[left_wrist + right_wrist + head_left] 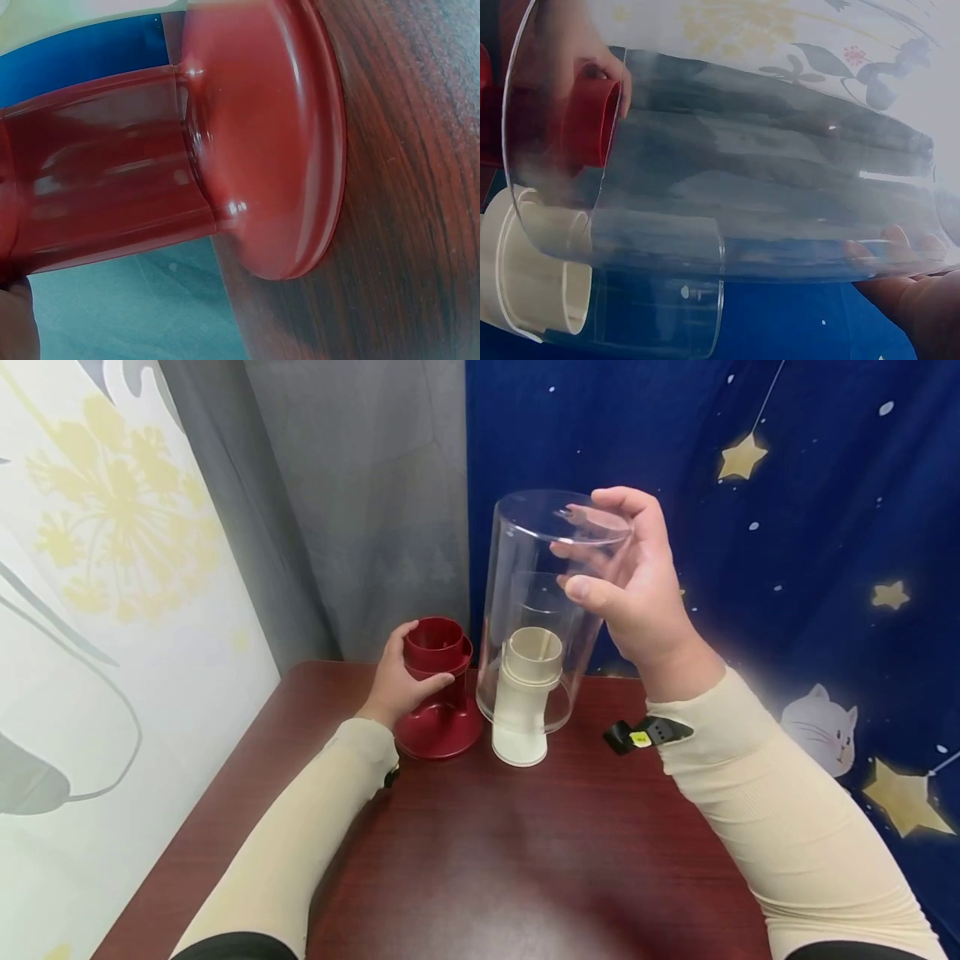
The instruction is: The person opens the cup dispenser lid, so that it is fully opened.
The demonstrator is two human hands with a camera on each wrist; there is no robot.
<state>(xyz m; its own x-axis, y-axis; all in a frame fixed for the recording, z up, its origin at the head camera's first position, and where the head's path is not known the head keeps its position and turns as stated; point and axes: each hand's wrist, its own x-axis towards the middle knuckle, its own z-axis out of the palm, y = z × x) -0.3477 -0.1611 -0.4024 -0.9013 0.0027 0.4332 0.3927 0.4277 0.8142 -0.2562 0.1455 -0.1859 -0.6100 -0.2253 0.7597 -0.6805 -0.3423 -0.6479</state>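
My left hand [396, 683] grips the red stand [442, 733], thumb and fingers around its upper part below the round cup. The stand's wide round base is on the table, and the left wrist view shows its curved column close up. My right hand [637, 581] holds a large clear cylinder [497, 610] near its upper rim, thumb outside and fingers at the far side. The cylinder leans slightly, its lower rim overlapping a cream stand [520, 748] in the head view. A smaller clear tube [660, 322] rises from the cream stand's collar, seen beside the large cylinder.
The dark red wooden table [540, 860] extends toward me. A grey curtain [367, 510] and a blue star-patterned curtain [810, 568] hang behind it. At the left is a white panel with yellow flowers [127, 510].
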